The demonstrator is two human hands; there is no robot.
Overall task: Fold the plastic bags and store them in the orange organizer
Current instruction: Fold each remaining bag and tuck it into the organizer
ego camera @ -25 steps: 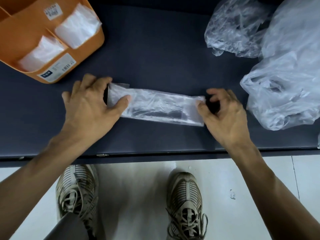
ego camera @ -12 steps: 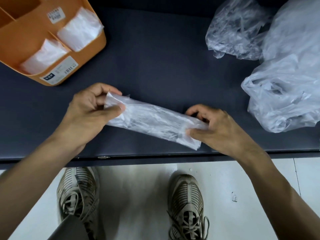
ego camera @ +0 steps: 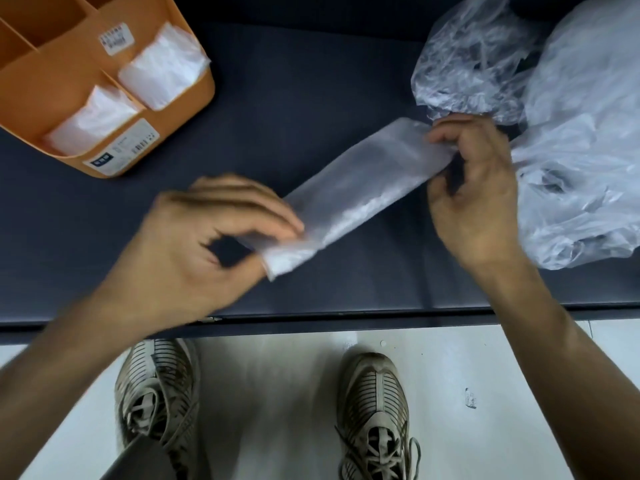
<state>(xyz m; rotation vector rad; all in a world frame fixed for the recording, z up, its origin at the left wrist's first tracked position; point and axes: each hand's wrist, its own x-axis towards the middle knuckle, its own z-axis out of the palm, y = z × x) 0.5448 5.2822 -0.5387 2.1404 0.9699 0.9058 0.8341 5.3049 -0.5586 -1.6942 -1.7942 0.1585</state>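
A clear plastic bag folded into a long strip (ego camera: 360, 188) hangs slanted above the dark table (ego camera: 311, 98), its right end farther away. My left hand (ego camera: 194, 247) pinches the strip's near left end between thumb and fingers. My right hand (ego camera: 474, 188) grips the far right end with curled fingers. The orange organizer (ego camera: 79, 81) stands at the far left; two of its front compartments each hold a folded bag (ego camera: 162, 67), (ego camera: 91, 121).
A heap of loose crumpled plastic bags (ego camera: 554, 133) fills the table's right side, touching my right hand. The table's front edge (ego camera: 346, 317) runs across the view; below it are the white floor and my two shoes.
The strip has been lifted and swung: my right hand carried its end away and to the right, up against the loose bags, while my left hand moved nearer and to the right.
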